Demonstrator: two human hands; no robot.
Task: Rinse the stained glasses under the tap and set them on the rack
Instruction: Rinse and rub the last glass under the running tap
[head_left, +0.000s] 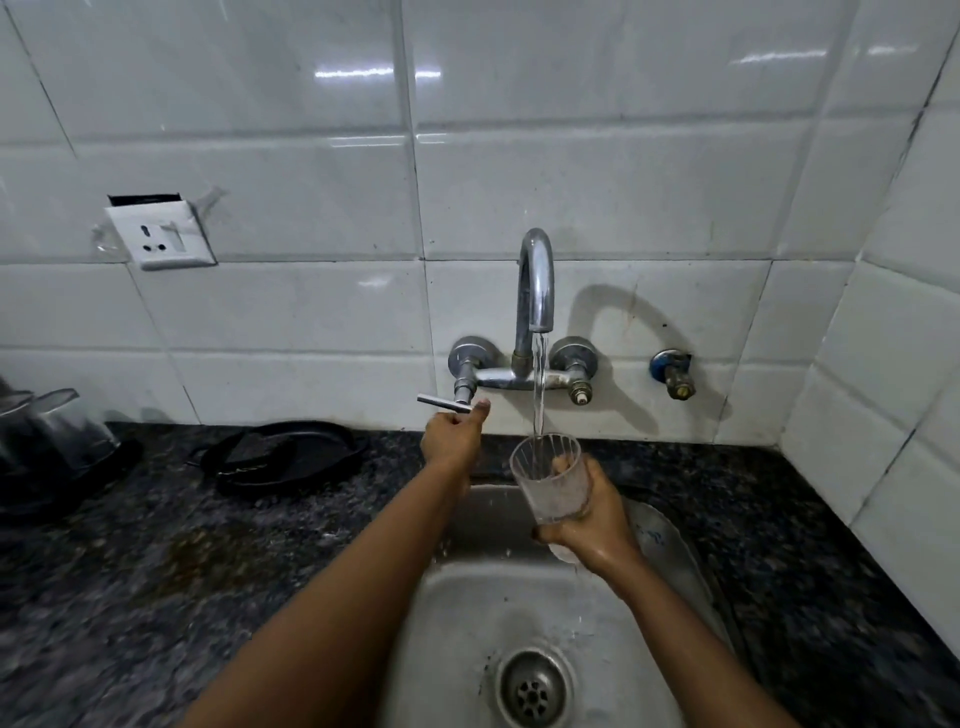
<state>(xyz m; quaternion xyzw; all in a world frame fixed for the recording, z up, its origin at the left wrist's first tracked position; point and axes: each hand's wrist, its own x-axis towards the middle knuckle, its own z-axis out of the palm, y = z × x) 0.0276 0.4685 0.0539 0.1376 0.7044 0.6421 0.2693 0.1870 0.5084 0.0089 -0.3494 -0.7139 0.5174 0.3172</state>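
Head view: right hand (587, 512) grips glass (550, 478) under tap (536, 283) stream, above sink (467, 613). Left hand (453, 434), at ten o'clock of glass, touches lever (444, 402), apparently pinching it.

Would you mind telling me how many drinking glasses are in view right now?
1. A ribbed clear glass is held in the right hand under the running tap, above the sink. Others may sit outside the frame; no rack shows.
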